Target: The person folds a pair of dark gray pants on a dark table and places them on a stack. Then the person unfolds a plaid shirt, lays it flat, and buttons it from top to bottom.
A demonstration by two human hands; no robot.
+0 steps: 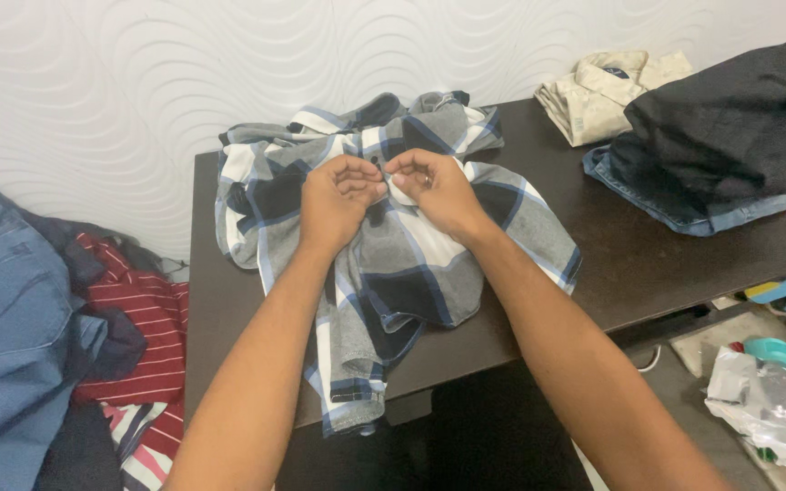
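The person's left hand [337, 195] and right hand [434, 186] meet over the middle of a plaid shirt [411, 264] in grey, white and dark blue, which lies crumpled on the dark brown bench [220, 282]. Both hands are curled nearly closed, fingertips pinching the cloth at a white patch between them, just where the two hands almost touch. What exactly sits under the fingertips is too small to tell. The shirt spreads across the centre of the bench, its upper part bunched toward the white wall [93, 91] with the wavy raised pattern, while one lower part hangs over the near edge of the bench between the person's forearms.

On the far right of the bench lies a folded beige shirt [593, 95] against the wall, and just beside it a stack with a black garment [730, 118] on top of blue denim [684, 214]. To the left of the bench, well apart from the hands, is a heap of clothes: blue jeans [2, 318] and a red striped garment [143, 336]. At the lower right, below the bench, lie a crumpled silvery plastic bag [770, 409] and a teal plastic object [780, 353]
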